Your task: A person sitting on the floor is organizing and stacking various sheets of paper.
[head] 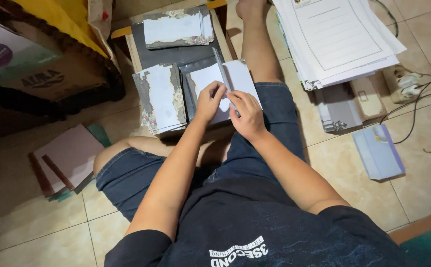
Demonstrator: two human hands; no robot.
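The folded card (225, 86) lies on the board (176, 52), under both hands. A card stack (160, 99) lies just left of it, another stack (178, 28) behind. The paper pile (339, 37) lies to the right, the cardboard box (32, 59) left.

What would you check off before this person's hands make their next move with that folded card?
1. Both hands on the folded white card with dark decorated edges: ok, left hand and right hand touch it.
2. Card supported: ok, it rests on the dark board over the lap.
3. Neighbouring stack of similar cards apart from the hands: ok.
4. Fold line aligned: cannot tell, fingers cover it.
5. Large white printed sheets lying apart on the floor: ok.
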